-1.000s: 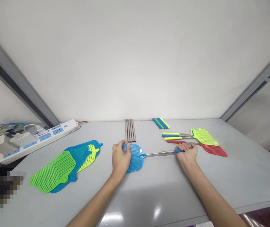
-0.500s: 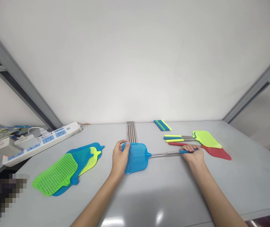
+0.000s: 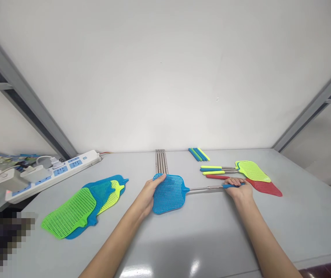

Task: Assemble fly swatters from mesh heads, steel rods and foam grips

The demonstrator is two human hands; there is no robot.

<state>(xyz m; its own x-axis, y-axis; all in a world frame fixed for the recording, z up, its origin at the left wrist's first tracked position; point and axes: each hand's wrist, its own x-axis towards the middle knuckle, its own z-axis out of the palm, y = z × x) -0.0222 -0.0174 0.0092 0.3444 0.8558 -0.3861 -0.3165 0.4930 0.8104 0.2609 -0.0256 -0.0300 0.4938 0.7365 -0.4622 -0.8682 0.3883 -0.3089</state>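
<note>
A blue fly swatter with a thin metal rod and a blue grip lies level between my two hands. My left hand pinches the left edge of its perforated head, thumb on top and the other fingers underneath. Around the blue grip at the other end, my right hand is closed. Just beyond my right hand are several assembled swatters, among them a yellow-green one and a red one. Behind the blue head, several metal rods lie side by side, their near ends hidden.
Loose swatter heads overlap on the left, a green one on top. Several coloured grips lie near the wall. A white power strip with plugs sits at the table's left edge. Metal posts flank the grey table.
My left hand has turned and shifted its hold on the head's left edge, so more of the head shows. The swatter has moved slightly right. My right hand still holds the grip.
</note>
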